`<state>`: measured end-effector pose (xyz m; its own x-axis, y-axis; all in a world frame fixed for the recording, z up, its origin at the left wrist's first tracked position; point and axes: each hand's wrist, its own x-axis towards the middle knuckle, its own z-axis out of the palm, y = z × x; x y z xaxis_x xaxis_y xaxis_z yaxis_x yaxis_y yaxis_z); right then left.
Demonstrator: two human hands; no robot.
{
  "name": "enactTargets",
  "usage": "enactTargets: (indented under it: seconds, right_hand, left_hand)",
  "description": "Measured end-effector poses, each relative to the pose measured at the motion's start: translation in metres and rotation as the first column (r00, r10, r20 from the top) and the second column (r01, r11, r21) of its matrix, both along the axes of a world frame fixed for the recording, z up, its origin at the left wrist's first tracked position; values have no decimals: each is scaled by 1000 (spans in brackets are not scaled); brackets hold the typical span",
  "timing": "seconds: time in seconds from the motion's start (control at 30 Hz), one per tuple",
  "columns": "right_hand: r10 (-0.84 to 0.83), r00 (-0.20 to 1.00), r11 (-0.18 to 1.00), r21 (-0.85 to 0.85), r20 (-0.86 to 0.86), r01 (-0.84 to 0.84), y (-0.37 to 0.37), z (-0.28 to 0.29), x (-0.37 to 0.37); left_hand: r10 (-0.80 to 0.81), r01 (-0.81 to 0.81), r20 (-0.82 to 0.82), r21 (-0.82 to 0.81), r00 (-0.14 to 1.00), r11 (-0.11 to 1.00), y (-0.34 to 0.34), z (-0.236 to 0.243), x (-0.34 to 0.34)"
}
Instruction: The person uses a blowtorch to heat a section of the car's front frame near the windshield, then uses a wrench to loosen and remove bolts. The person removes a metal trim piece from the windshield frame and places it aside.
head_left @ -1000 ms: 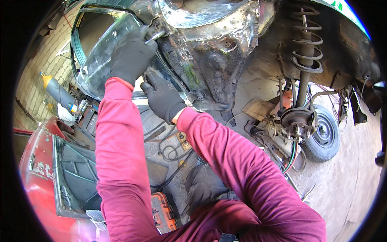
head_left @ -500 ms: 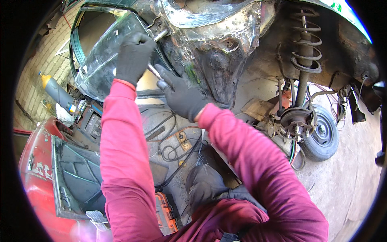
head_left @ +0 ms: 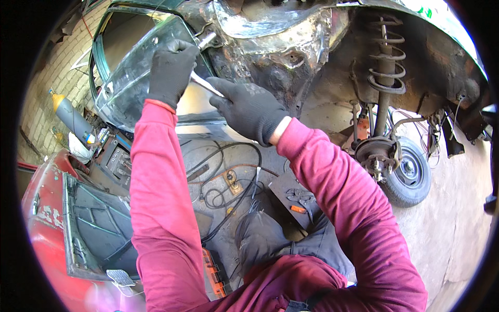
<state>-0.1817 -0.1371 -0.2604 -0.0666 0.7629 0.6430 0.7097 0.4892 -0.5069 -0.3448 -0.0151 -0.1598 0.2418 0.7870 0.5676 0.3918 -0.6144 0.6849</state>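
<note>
Both my hands wear dark gloves and are on a silver socket wrench (head_left: 204, 83) in front of the car body. My left hand (head_left: 172, 70) is closed around its upper end, hiding the wrench head. A shiny metal cylinder (head_left: 207, 40) sticks out beyond that hand toward the door hinge area (head_left: 200, 28). Lower and to the right, my right hand (head_left: 250, 108) grips the slanting handle near its end. The dark green car door (head_left: 138, 70) stands swung out behind my left hand. Beside it is the bare, scraped metal of the body (head_left: 280, 57).
On the right hang a coil spring (head_left: 387, 67) and brake hub (head_left: 375, 156), with a wheel (head_left: 410, 174) on the floor. Cables (head_left: 228, 195) and a dark box (head_left: 296, 200) bearing pliers lie below. A red panel (head_left: 44, 229) and loose door (head_left: 99, 229) stand left.
My right hand has moved right and its fingers have closed around the handle, which has swung outward and shows more length. My left hand has shifted only slightly.
</note>
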Motion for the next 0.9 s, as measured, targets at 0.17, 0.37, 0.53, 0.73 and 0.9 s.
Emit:
enactTargets:
  seconds: [0.17, 0.37, 0.53, 0.73, 0.9]
  right_hand:
    - [-7, 998, 1000, -13, -70, 7, 21, 6, 0]
    - [76, 969, 997, -10, -234, -80, 34, -5, -18]
    - [191, 882, 980, 31, -431, -197, 58, -20, -42]
    - [206, 861, 979, 92, -465, -184, 65, -12, -61]
    - [91, 926, 996, 51, -367, -77, 57, -19, -46]
  left_hand:
    - [159, -100, -168, 315, 973, 944, 16, 21, 6]
    - [308, -154, -365, 394, 879, 906, 19, 34, 3]
    - [420, -94, -472, 572, 775, 815, -7, 40, 20]
    - [441, -74, -478, 610, 760, 789, -2, 45, 17]
    - [305, -69, -436, 479, 847, 875, -3, 49, 14]
